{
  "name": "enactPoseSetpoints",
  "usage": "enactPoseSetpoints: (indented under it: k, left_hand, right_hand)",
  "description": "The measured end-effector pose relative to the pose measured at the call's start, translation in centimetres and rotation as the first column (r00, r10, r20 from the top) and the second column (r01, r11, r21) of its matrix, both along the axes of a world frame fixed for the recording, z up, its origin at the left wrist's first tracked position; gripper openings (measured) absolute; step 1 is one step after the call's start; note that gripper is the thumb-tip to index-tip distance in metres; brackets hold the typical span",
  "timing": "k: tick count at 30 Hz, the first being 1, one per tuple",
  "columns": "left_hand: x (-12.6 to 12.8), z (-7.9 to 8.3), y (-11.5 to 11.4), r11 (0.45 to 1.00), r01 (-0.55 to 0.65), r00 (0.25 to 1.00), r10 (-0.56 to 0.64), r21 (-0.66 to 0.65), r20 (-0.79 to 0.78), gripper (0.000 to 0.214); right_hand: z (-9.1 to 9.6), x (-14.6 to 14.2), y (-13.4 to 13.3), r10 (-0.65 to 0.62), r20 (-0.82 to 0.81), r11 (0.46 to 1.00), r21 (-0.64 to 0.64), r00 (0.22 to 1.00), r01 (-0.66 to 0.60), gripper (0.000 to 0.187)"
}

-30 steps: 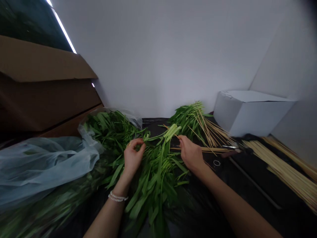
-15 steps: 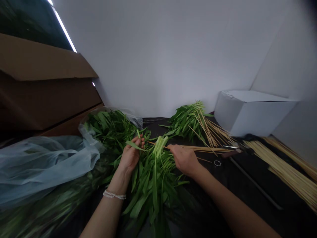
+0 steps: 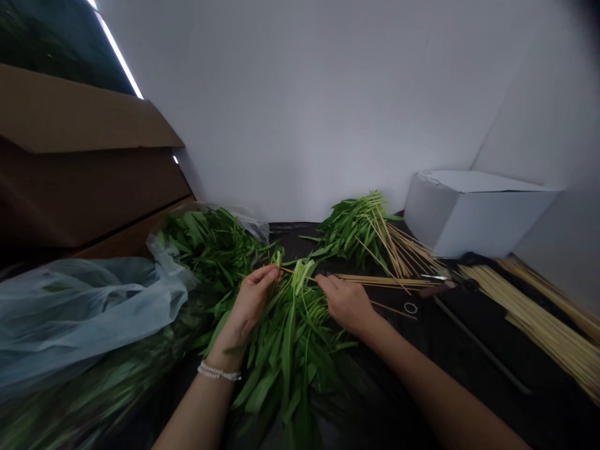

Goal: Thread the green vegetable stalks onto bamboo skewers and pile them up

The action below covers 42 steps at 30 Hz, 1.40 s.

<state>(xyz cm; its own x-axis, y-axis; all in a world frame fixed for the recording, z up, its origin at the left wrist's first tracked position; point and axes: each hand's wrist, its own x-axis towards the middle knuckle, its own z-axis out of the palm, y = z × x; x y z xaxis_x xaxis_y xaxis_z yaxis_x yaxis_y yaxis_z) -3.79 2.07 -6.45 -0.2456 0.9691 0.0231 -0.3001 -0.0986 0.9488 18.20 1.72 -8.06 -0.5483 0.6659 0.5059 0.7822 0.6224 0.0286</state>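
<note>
My right hand [image 3: 347, 303] is closed around a thin wooden skewer [image 3: 287, 270] that points left. Several pale green stems [image 3: 300, 278] are threaded side by side on it, and their long leaves [image 3: 281, 362] hang down toward me. With thumb and fingers pinched, my left hand [image 3: 250, 297] holds a leafy green stem [image 3: 278, 257] at the skewer's tip. Whether the tip has pierced this stem I cannot tell. A bead bracelet [image 3: 218, 372] is on my left wrist.
Loose greens [image 3: 201, 240] lie in a clear plastic bag [image 3: 94, 319] at left, below a cardboard box [image 3: 94, 187]. Skewered greens [image 3: 360, 219] lie at the back. Right are a white box [image 3: 482, 215], scissors [image 3: 438, 287], a ring [image 3: 410, 307] and bundled sticks [image 3: 529, 312].
My left hand has moved slightly right and brought its stem to the skewer's tip. The leaf that lay across my left fingers no longer shows there. My right hand has barely shifted.
</note>
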Motion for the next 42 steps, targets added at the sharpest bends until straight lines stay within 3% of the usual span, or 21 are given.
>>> enactPoseSetpoints:
  k: [13, 32, 42]
  left_hand:
    - [-0.2, -0.2, 0.1, 1.000, -0.003, 1.000, 0.003, -0.012, 0.005, 0.034]
    - [0.5, -0.1, -0.6, 0.982, 0.157, 0.988, -0.154, -0.105, 0.031, 0.033]
    - [0.3, -0.5, -0.4, 0.980, 0.166, 0.984, -0.171, -0.107, -0.044, 0.033]
  right_hand:
    - [-0.4, -0.1, 0.1, -0.003, -0.003, 1.000, 0.023, 1.000, 0.003, 0.039]
    - [-1.0, -0.5, -0.2, 0.002, 0.036, 0.999, -0.052, 0.999, 0.000, 0.042]
    - [-1.1, -0.6, 0.0, 0.003, 0.039, 0.998, -0.062, 0.999, -0.001, 0.041]
